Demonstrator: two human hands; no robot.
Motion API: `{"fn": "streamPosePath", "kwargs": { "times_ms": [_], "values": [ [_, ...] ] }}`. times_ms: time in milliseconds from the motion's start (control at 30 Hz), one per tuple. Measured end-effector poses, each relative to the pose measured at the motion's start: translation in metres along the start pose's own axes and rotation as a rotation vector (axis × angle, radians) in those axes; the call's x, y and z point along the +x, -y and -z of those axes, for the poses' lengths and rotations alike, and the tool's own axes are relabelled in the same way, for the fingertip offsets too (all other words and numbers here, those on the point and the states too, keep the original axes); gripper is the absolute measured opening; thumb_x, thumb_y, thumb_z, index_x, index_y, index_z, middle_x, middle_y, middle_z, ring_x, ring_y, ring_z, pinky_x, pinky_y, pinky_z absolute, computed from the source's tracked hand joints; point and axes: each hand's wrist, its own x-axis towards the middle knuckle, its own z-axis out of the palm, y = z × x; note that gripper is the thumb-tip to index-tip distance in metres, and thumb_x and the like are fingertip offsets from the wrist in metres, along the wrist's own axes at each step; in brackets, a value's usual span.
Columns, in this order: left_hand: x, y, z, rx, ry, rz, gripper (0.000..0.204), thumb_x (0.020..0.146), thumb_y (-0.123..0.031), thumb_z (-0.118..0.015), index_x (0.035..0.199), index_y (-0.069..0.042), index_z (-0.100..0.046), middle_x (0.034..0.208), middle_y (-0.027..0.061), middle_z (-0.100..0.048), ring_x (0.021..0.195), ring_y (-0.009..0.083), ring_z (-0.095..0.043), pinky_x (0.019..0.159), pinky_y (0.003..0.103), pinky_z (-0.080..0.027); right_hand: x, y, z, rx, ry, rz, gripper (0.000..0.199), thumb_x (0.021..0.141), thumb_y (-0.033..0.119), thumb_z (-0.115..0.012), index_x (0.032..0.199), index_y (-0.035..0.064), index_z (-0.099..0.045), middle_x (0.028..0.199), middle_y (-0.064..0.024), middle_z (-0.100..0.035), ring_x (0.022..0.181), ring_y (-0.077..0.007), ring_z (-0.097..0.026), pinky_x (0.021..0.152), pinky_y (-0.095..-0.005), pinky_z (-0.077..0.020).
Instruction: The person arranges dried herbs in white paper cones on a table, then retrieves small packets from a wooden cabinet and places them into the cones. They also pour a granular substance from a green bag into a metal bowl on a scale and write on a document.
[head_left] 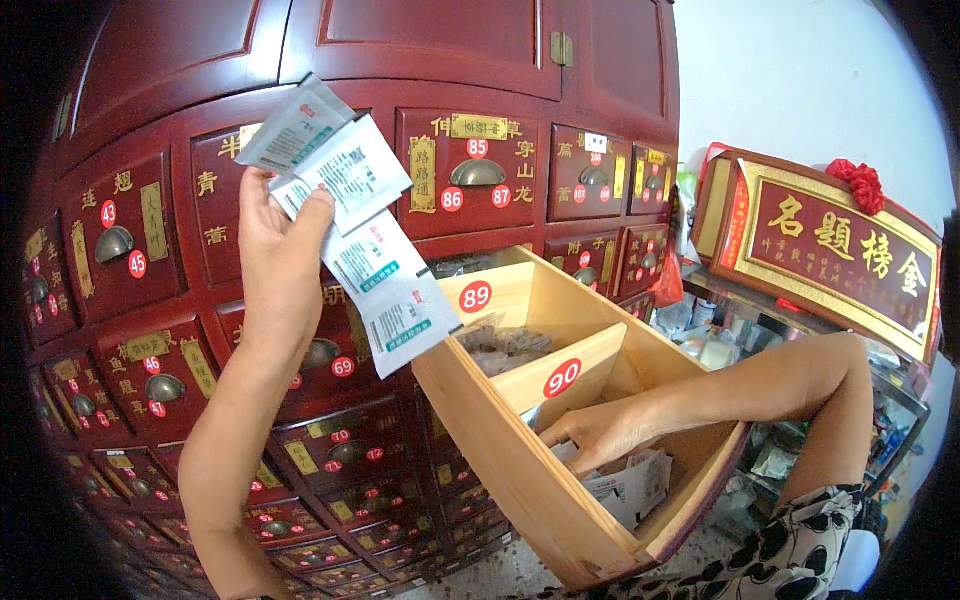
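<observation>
Head: left hand (275, 222), four sachets (402, 312); right hand (597, 435) in one drawer (515, 455).

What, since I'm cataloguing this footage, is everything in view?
cabinet: one, dark red, left to centre
handles: many, brassy, on cabinet
open drawer: one, pale wood, centre
dividers: two, pale wood, inside it
round labels: many, red, across drawers
held packets: several, white/green, upper middle
drawer packets: several, white, front compartment
plaque: one, red and gold, right
rosette: one, red, on plaque
display case: one, glass, under plaque
bag: one, red, beside case
wall: one, pale, upper right
sleeve: one, black-and-white, lower right
left hand: one, bare, holding packets
right hand: one, bare, in drawer
</observation>
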Motion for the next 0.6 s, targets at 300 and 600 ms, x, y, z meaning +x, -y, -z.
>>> {"fn": "streamPosePath", "kwargs": {
  "times_ms": [300, 600],
  "values": [
    [0.004, 0.001, 0.006, -0.001, 0.026, 0.044, 0.039, 0.082, 0.003, -0.049, 0.118, 0.001, -0.033, 0.107, 0.012, -0.053, 0.096, 0.0156, -0.053, 0.085, 0.029, -0.043, -0.008, 0.028, 0.005, -0.125, 0.139, -0.018, 0.026, 0.075, 0.019, -0.065, 0.095, 0.0029, -0.061, 0.077, -0.0067, -0.065, 0.068, -0.0112, -0.055, 0.06, -0.0287, -0.0454],
    [-0.002, 0.005, -0.005, -0.045, 0.025, 0.063, 0.036, 0.083, 0.0, -0.051, 0.116, 0.002, -0.038, 0.106, 0.0126, -0.055, 0.093, 0.0154, -0.056, 0.082, 0.028, -0.045, -0.021, 0.038, 0.016, -0.422, 0.065, 0.064, 0.021, 0.073, 0.011, -0.062, 0.09, -0.0004, -0.059, 0.073, -0.0101, -0.062, 0.066, -0.0119, -0.055, 0.059, -0.0297, -0.0437]
  ]
}}
